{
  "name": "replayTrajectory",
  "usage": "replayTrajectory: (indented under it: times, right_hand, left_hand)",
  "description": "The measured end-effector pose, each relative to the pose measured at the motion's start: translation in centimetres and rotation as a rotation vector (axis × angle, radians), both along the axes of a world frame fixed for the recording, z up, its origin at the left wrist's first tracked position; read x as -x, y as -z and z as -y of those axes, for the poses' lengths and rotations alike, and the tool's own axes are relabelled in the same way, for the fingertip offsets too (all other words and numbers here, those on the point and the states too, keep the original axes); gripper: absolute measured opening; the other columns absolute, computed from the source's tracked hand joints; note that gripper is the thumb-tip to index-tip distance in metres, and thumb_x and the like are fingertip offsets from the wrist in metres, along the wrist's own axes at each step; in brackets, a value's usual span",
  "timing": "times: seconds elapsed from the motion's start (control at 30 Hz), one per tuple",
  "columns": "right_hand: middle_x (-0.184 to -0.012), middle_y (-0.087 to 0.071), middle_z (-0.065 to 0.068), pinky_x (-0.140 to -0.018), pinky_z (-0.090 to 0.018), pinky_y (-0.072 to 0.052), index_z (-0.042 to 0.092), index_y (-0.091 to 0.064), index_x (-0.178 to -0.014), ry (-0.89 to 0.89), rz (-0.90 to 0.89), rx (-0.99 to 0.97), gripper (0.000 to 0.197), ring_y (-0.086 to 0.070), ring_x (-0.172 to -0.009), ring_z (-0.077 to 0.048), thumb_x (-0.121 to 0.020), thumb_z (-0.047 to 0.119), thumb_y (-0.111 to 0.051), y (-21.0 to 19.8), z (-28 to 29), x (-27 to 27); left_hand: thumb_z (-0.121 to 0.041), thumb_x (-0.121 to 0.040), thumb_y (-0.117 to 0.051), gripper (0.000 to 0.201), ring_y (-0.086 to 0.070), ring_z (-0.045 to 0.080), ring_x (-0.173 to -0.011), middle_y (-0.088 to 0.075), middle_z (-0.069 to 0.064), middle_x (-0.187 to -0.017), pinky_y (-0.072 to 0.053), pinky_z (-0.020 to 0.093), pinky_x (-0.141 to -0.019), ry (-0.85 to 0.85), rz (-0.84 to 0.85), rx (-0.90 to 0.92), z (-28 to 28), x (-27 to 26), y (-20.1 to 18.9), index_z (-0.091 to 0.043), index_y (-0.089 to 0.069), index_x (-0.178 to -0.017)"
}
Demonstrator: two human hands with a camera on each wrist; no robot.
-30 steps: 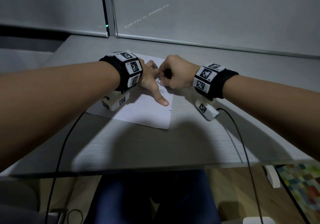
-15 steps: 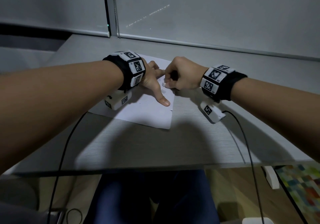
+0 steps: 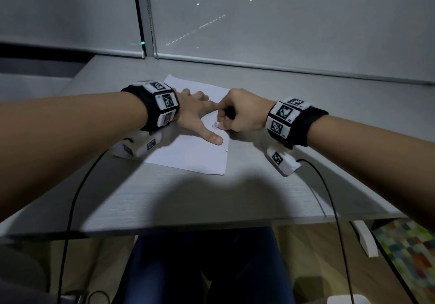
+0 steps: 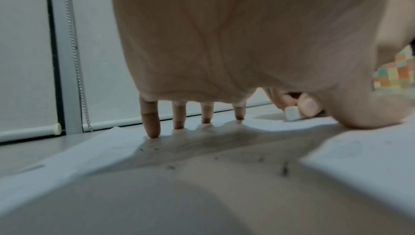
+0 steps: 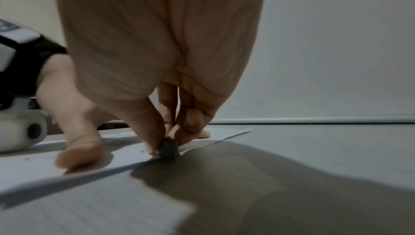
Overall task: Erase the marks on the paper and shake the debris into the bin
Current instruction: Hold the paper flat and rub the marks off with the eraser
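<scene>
A white sheet of paper (image 3: 188, 155) lies on the grey desk. My left hand (image 3: 195, 113) is spread flat on it, fingertips (image 4: 152, 132) and thumb pressing the sheet down. My right hand (image 3: 237, 115) pinches a small eraser (image 5: 169, 149) between thumb and fingers and holds it against the paper near the sheet's right edge, just right of the left thumb. In the left wrist view the eraser (image 4: 291, 113) looks white. Dark eraser crumbs (image 4: 284, 168) lie scattered on the paper (image 4: 67, 159) under the left palm. No bin is in view.
The grey desk (image 3: 259, 197) runs back to a window with lowered blinds (image 3: 282, 21). Black cables (image 3: 329, 197) trail from both wrist cameras over the front edge. A colourful mat (image 3: 412, 256) covers the floor at the lower right. My legs (image 3: 200, 268) are under the desk.
The right hand with the eraser has shifted slightly right and toward me along the paper's edge. The left hand has stayed pressed on the sheet.
</scene>
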State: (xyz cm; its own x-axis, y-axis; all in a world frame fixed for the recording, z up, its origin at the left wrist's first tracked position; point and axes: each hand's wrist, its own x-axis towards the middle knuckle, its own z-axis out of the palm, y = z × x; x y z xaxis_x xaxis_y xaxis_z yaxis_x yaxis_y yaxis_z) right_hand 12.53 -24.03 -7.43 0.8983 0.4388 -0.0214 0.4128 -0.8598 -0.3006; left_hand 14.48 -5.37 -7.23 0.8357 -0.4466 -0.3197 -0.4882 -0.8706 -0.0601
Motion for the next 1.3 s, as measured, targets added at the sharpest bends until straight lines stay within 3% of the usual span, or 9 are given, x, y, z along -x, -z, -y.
replayTrajectory:
  times: [0.27, 0.4, 0.53, 0.6, 0.73, 0.8, 1.0, 1.13, 1.3]
  right_hand:
    - [-0.071, -0.068, 0.001, -0.062, -0.021, -0.047, 0.012, -0.077, -0.083, 0.026, 0.124, -0.003, 0.012, -0.059, -0.062, -0.01, -0.087, 0.023, -0.076, -0.4, -0.8, 0.1]
    - [-0.064, -0.066, 0.01, -0.068, -0.027, -0.057, 0.012, -0.075, -0.078, 0.027, 0.117, 0.021, 0.01, -0.064, -0.062, -0.007, -0.087, 0.018, -0.074, 0.0, -1.5, 0.4]
    - [-0.066, -0.071, 0.004, -0.064, -0.023, -0.053, 0.012, -0.074, -0.076, -0.098, 0.071, 0.054, 0.013, -0.066, -0.063, -0.009, -0.088, 0.017, -0.073, -0.1, -2.4, 1.7]
    - [-0.065, -0.072, 0.005, -0.062, -0.02, -0.052, 0.012, -0.075, -0.076, -0.112, 0.054, 0.043, 0.012, -0.064, -0.06, -0.006, -0.087, 0.017, -0.074, -0.2, -2.3, 1.7]
    - [-0.061, -0.072, 0.007, -0.065, -0.026, -0.06, 0.012, -0.075, -0.074, -0.015, 0.094, 0.008, 0.013, -0.064, -0.054, 0.002, -0.087, 0.014, -0.073, -0.3, -1.7, 0.4]
    - [-0.063, -0.072, 0.005, -0.062, -0.026, -0.056, 0.01, -0.075, -0.076, 0.003, 0.118, 0.016, 0.012, -0.062, -0.053, 0.007, -0.086, 0.013, -0.071, -0.3, -1.8, 0.2]
    - [-0.061, -0.069, 0.008, -0.059, -0.016, -0.05, 0.011, -0.075, -0.076, -0.111, 0.035, 0.014, 0.01, -0.062, -0.055, -0.002, -0.085, 0.014, -0.073, -0.2, -2.1, 2.3]
    - [-0.065, -0.072, 0.003, -0.061, -0.022, -0.05, 0.011, -0.075, -0.075, -0.029, 0.1, 0.015, 0.012, -0.064, -0.056, -0.003, -0.085, 0.017, -0.074, -0.2, -1.9, 0.7]
    - [-0.062, -0.067, 0.008, -0.06, -0.019, -0.049, 0.012, -0.073, -0.074, -0.084, 0.076, 0.031, 0.013, -0.061, -0.055, -0.004, -0.086, 0.016, -0.072, -0.2, -1.9, 1.6]
  left_hand:
    - [-0.096, -0.059, -0.069, 0.123, -0.027, 0.034, -0.157, -0.016, -0.006, -0.174, -0.027, 0.058, -0.123, -0.03, -0.084, 0.02, -1.2, 1.1, -0.7, -0.056, -0.016, -0.163]
    - [-0.095, -0.061, -0.068, 0.119, -0.024, 0.034, -0.158, -0.012, -0.001, -0.175, -0.027, 0.057, -0.121, -0.052, -0.11, 0.001, -0.5, 1.5, -1.1, -0.054, -0.02, -0.163]
    - [-0.106, -0.045, -0.06, 0.126, -0.025, 0.033, -0.157, -0.014, 0.0, -0.172, -0.03, 0.057, -0.121, -0.019, -0.14, -0.027, -0.4, 1.6, -1.2, -0.056, -0.03, -0.157]
    - [-0.102, -0.051, -0.064, 0.121, -0.028, 0.034, -0.156, -0.015, 0.0, -0.171, -0.03, 0.055, -0.12, -0.028, -0.127, -0.034, -0.2, 1.5, -1.2, -0.054, -0.032, -0.157]
    - [-0.096, -0.058, -0.065, 0.127, -0.025, 0.035, -0.157, -0.008, 0.001, -0.174, -0.03, 0.054, -0.119, -0.044, -0.1, -0.064, 0.1, 1.4, -1.2, -0.049, -0.016, -0.165]
    - [-0.095, -0.06, -0.066, 0.127, -0.024, 0.036, -0.157, -0.008, 0.001, -0.174, -0.03, 0.055, -0.119, -0.065, -0.103, -0.054, 0.2, 1.4, -1.3, -0.05, -0.013, -0.166]
    - [-0.107, -0.023, -0.065, 0.134, -0.024, 0.028, -0.154, -0.016, -0.007, -0.163, -0.033, 0.053, -0.118, -0.038, -0.176, -0.023, 0.1, 0.4, -0.7, -0.066, -0.035, -0.147]
    - [-0.107, -0.012, -0.061, 0.159, -0.023, 0.031, -0.156, -0.01, -0.009, -0.167, -0.031, 0.054, -0.119, -0.05, -0.183, -0.032, 0.2, 0.4, -0.7, -0.06, -0.021, -0.159]
    - [-0.11, -0.013, -0.06, 0.157, -0.021, 0.03, -0.157, -0.005, -0.011, -0.169, -0.029, 0.053, -0.12, -0.073, -0.182, -0.026, 0.1, 0.2, -0.5, -0.066, -0.016, -0.157]
